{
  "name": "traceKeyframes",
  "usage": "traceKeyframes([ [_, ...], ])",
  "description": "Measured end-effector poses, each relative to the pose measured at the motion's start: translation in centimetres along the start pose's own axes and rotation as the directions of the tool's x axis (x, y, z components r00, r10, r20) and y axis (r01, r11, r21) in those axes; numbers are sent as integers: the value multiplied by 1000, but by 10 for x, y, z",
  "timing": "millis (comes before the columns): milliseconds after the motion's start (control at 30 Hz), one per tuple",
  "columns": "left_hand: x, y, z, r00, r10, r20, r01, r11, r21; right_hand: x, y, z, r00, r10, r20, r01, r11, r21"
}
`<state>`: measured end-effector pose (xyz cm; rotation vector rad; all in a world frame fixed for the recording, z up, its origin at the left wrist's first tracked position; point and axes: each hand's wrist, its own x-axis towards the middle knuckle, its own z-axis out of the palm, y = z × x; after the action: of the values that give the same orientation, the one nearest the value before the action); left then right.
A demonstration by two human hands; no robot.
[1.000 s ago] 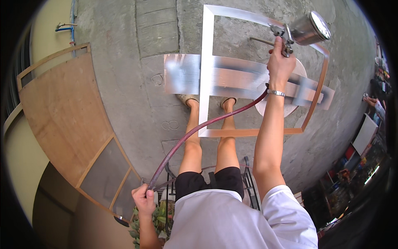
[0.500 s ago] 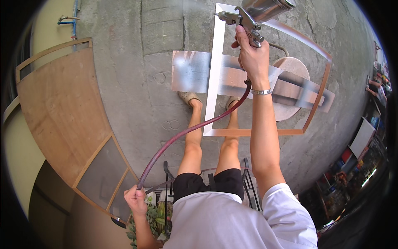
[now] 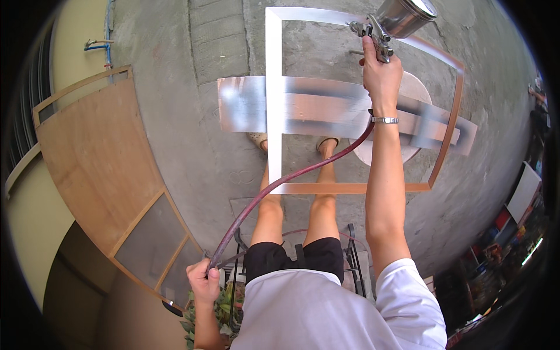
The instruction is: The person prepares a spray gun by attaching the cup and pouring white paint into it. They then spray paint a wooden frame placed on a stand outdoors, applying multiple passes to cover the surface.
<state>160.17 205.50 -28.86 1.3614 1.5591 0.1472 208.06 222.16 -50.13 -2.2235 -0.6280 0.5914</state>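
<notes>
My right hand (image 3: 382, 76) grips a metal spray gun (image 3: 378, 36) with a steel cup (image 3: 405, 17) on top, over the upper side of a rectangular frame (image 3: 274, 116). The frame's left and top sides look white or silvery, its right and bottom sides orange-brown. Beneath it lies a long board (image 3: 239, 102) mottled with pale spray, across a pale round top (image 3: 361, 151). My left hand (image 3: 203, 280) is closed round a dark red hose (image 3: 309, 169), which runs up to the gun's handle below my right hand.
A plywood panel with a mesh section (image 3: 96, 157) stands at the left wall, near a blue pipe with a tap (image 3: 98, 45). Plants (image 3: 224, 303) and a black metal stand (image 3: 354, 262) are near my legs. Clutter (image 3: 513, 233) and part of another person line the right edge.
The spray gun swung left along the frame's top by half a second ago and is now back rightward. My left hand on the hose has shifted slightly right since then.
</notes>
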Motion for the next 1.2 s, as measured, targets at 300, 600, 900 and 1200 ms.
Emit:
traceKeyframes([
  [300,16,89,94,991,57,122,-69,993,96,68,79,-126,990,93,-106,-96,995,-29],
  [600,31,156,175,961,67,268,-99,989,106,134,151,-232,970,135,-201,-153,986,-73],
  [900,34,194,239,916,46,398,-87,993,85,191,214,-309,936,121,-329,-157,984,-86],
  [1200,31,201,270,870,42,491,-87,994,69,214,235,-363,851,95,-516,-186,974,-128],
])
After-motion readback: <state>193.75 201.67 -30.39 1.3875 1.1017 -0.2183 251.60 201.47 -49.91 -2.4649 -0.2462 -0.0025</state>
